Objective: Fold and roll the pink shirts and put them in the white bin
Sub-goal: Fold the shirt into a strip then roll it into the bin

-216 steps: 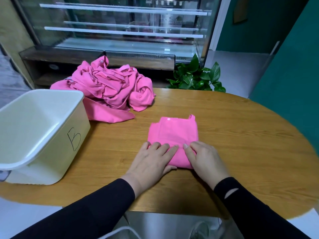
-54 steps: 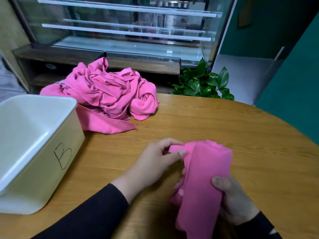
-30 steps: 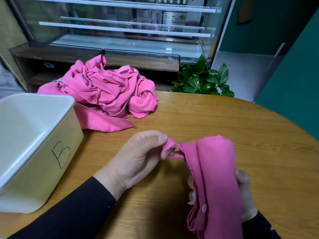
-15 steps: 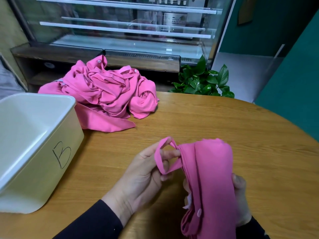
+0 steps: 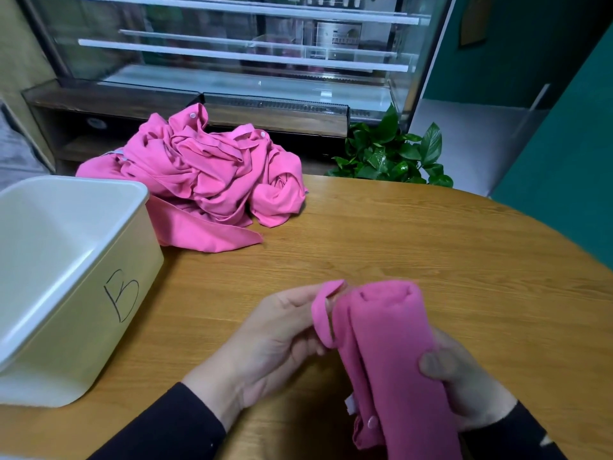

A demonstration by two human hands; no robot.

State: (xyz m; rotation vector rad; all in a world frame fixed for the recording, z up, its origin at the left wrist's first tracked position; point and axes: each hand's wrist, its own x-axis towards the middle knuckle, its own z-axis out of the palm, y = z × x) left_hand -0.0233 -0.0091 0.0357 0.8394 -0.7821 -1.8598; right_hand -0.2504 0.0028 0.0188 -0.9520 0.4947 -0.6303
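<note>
Both hands on rolled pink shirt (image 5: 394, 353), held above desk (image 5: 414, 247): right hand (image 5: 464, 383) grips roll, left hand (image 5: 275, 340) pinches loose strip. White bin (image 5: 76, 293) at left, shirt pile (image 5: 212, 174) behind.

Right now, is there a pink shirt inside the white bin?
No, the white bin shows only its bare inside, while the rolled shirt is held over the table and the pile of pink shirts lies beside the bin.

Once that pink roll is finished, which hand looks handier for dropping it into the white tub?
Probably the left hand: the white bin sits on its side of the table. But it only pinches a loose strip, while the right hand grips the rolled shirt, so a handover or a cross-body reach would be needed.
</note>
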